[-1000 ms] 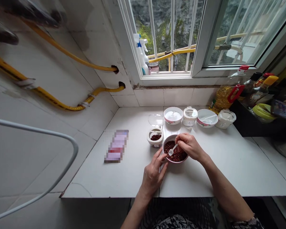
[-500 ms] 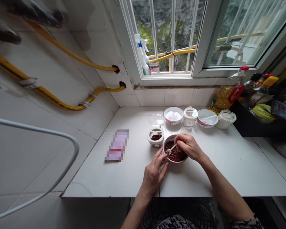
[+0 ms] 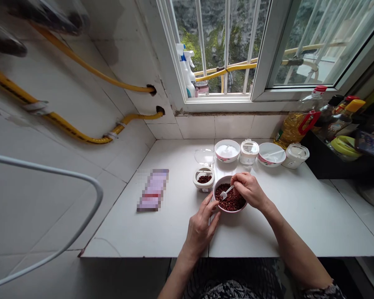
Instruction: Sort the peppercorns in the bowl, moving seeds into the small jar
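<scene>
My right hand (image 3: 247, 191) pinches the handle of a small white plastic spoon (image 3: 225, 194), its scoop low over the reddish-brown peppercorns (image 3: 233, 204). These fill a good part of a pink-rimmed bowl (image 3: 220, 180) on the counter. On the bowl's left side, the fingers of my left hand (image 3: 202, 226) hold its rim, with the thumb slightly apart. Just behind my left hand stands a small white jar (image 3: 199, 185), its clear lid (image 3: 205, 156) flipped up and some of the same dark peppercorns inside.
Behind the bowl stand a flowered bowl of white grains (image 3: 227, 159), a clear-lidded jar (image 3: 249, 153), another flowered bowl (image 3: 271, 162) with a white spoon, and a further jar (image 3: 296, 157). An oil bottle (image 3: 291, 126) is at back right. A blurred purple packet (image 3: 152, 190) lies left.
My right hand has moved slightly right, drawing the spoon's scoop away from the left rim, further in over the peppercorns. My left hand stays on the bowl.
</scene>
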Motion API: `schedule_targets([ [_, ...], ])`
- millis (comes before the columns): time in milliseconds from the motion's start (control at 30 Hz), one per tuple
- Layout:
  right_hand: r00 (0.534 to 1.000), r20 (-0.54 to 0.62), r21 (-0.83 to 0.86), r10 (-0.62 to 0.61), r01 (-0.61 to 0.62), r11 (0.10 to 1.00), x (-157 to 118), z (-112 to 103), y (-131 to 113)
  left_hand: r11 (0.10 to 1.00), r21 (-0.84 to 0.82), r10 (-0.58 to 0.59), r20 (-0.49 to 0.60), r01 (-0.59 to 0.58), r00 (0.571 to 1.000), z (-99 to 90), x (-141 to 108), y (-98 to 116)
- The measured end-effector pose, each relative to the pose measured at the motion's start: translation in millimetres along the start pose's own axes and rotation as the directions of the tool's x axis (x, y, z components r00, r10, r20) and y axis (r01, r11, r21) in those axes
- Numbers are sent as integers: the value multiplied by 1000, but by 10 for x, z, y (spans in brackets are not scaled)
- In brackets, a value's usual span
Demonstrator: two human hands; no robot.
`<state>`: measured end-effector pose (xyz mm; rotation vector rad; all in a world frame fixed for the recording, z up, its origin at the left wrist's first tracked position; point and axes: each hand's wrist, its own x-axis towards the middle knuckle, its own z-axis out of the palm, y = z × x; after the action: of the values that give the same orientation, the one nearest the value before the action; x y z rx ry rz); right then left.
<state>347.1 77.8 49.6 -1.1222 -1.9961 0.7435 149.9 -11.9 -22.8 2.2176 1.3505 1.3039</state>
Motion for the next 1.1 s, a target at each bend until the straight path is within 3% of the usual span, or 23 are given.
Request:
schedule_targets([
  [167, 1000, 3, 25, 19, -19, 1000, 7, 7, -8, 1000, -8, 18, -17, -18, 1000, -1, 7, 7],
  [300, 998, 7, 148, 66, -66, 987, 11, -11, -37, 1000, -13, 16, -12, -16, 1000, -7, 11, 12],
  [633, 960, 28, 427, 277, -263, 865, 29, -9, -29, 999, -41, 10, -11, -11, 1000, -5, 15, 21],
  [800, 952, -25, 503, 304, -251, 827, 52, -23, -32, 999, -37, 12, -18, -12, 1000, -5, 19, 20],
  [967, 966, -170, 437, 197, -106, 893, 47, 34, -136, 999, -35, 17, -18, -17, 1000, -6, 21, 22],
  [1100, 958, -267, 102, -103, 134, 986, 50, 164, -220, 999, -25, 28, -25, -28, 999, 0, 13, 13],
])
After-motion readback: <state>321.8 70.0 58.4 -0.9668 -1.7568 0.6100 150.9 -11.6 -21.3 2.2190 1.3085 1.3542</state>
